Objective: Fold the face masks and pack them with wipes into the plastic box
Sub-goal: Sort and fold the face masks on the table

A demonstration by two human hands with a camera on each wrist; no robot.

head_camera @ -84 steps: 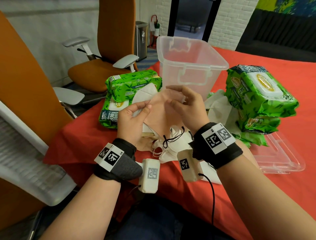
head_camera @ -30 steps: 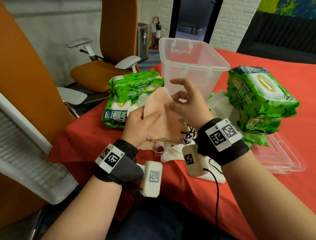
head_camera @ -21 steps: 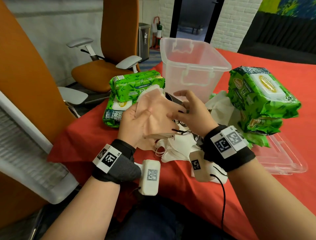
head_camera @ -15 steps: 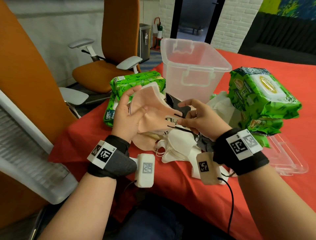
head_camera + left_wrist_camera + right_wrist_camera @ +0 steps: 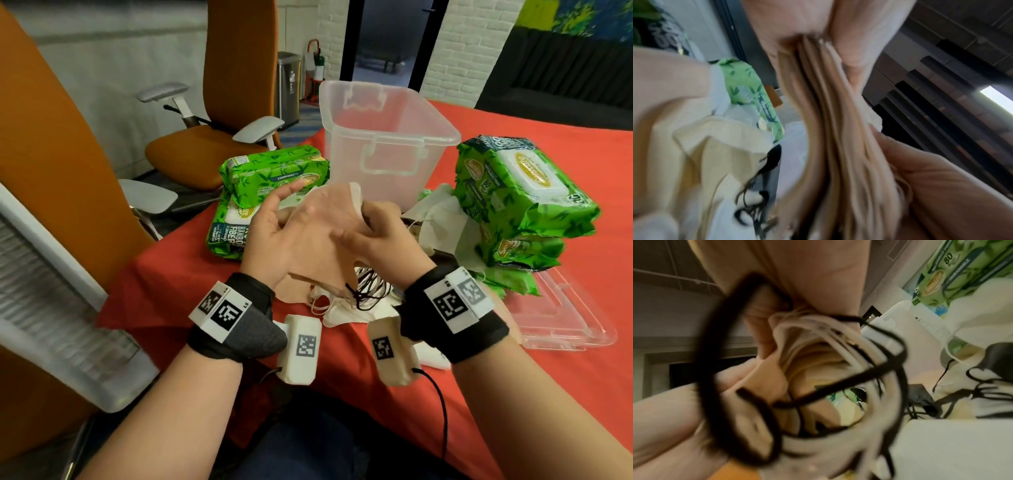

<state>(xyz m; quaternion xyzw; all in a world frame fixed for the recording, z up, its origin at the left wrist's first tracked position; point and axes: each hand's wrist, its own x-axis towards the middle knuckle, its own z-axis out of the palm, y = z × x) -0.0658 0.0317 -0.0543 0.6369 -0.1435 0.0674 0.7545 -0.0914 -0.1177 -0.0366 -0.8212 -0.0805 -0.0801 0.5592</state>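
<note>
A stack of beige face masks [image 5: 320, 222] is being held above the near part of the red table [image 5: 342, 394], between both hands, with black and white ear loops [image 5: 368, 291] dangling below. The right hand [image 5: 383, 240] is pinching the stack's top right edge, fingers curled over it. The left hand [image 5: 277, 236] is lying against the stack's left face with fingers spread and mostly straight, apparently pressing it flat. More loose masks [image 5: 346, 308] are lying on the table beneath. The plastic box [image 5: 390, 137], standing further back, is looking empty, and the wipes packs on the left [image 5: 270, 192] and right [image 5: 524, 205] are sitting outside it, so folding seems partly done and packing not yet begun.
</note>
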